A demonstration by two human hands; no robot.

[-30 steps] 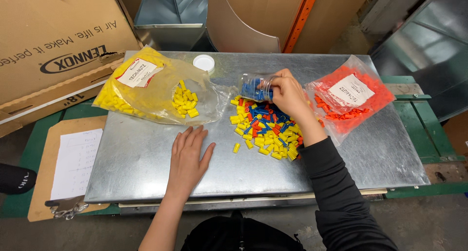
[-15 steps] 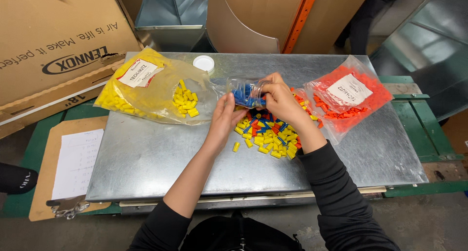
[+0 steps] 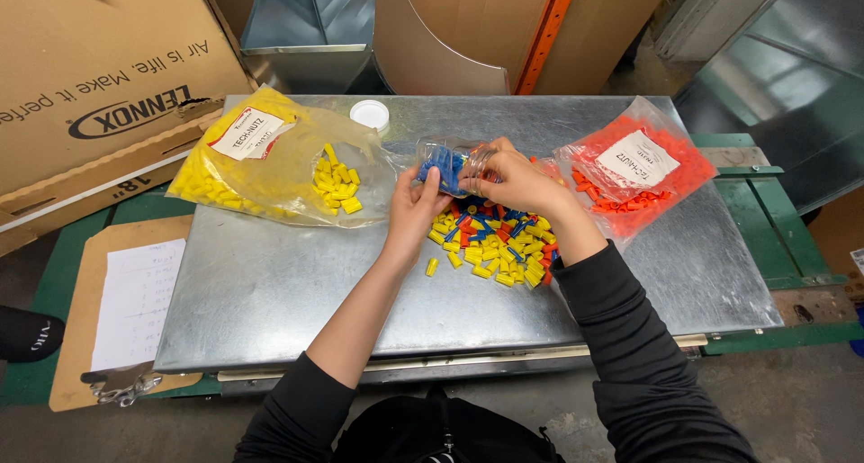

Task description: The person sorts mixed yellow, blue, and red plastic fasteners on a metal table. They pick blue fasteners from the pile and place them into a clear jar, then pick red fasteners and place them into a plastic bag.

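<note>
Bare metal sheet (image 3: 270,292) near the front lies open; yellow bag (image 3: 270,161) and orange bag (image 3: 634,170) flank the sides.

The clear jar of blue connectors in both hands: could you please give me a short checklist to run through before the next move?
1. Clear jar held by both hands: ok, left hand and right hand are on it.
2. Jar mouth open: cannot tell, the fingers cover it.
3. White lid off and apart on the metal table: ok.
4. Mixed pile within reach: ok, right under the hands.
5. Yellow bag and orange bag apart from the pile: yellow ok, orange cannot tell.
</note>
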